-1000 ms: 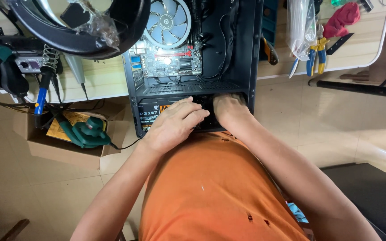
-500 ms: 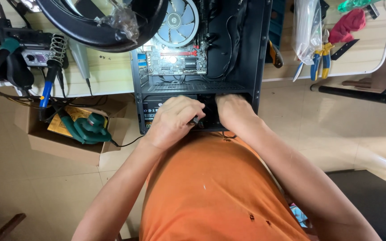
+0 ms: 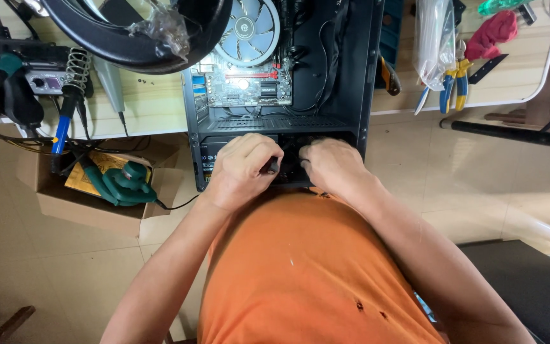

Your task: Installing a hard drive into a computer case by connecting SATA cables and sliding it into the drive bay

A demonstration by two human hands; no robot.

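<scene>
Open computer case (image 3: 364,76), overhanging desk (image 3: 154,111) front edge: left hand (image 3: 243,169) grips small dark tool (image 3: 271,167); right hand (image 3: 329,165) curled, contents hidden.

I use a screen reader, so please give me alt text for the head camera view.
A person in an orange shirt presses their left hand and right hand against the near end of an open black computer case overhanging a wooden workbench, its cooling fan visible.
</scene>
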